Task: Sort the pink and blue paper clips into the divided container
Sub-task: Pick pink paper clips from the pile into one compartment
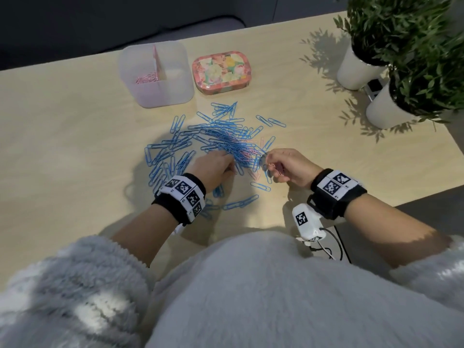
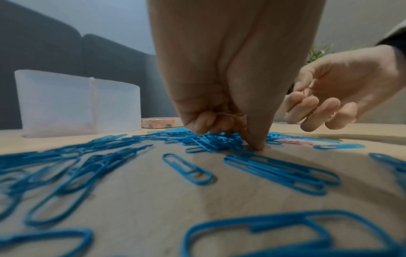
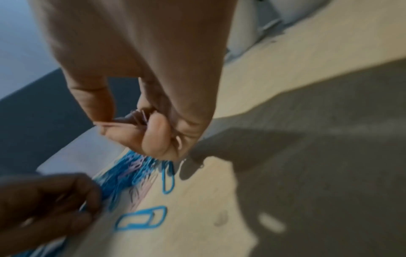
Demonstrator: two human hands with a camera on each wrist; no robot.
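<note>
A heap of blue paper clips (image 1: 221, 136) covers the middle of the wooden table, with a few pink paper clips (image 1: 247, 153) mixed in near its front right. My left hand (image 1: 216, 164) is down on the heap. Its fingers (image 2: 208, 121) curl round a few pink clips, and one fingertip presses the table. Just right of the heap, my right hand (image 1: 283, 164) is raised a little, its curled fingers (image 3: 153, 132) holding a small bunch of pink clips (image 3: 140, 118). The translucent divided container (image 1: 163, 94) stands behind the heap, with pink clips (image 1: 147, 77) in its left compartment.
A floral tin (image 1: 222, 71) sits right of the container. Two potted plants in white pots (image 1: 356, 71) (image 1: 386, 109) stand at the far right, with a small dark device (image 1: 374, 87) between them. Loose blue clips (image 1: 241, 202) lie near the table's front edge.
</note>
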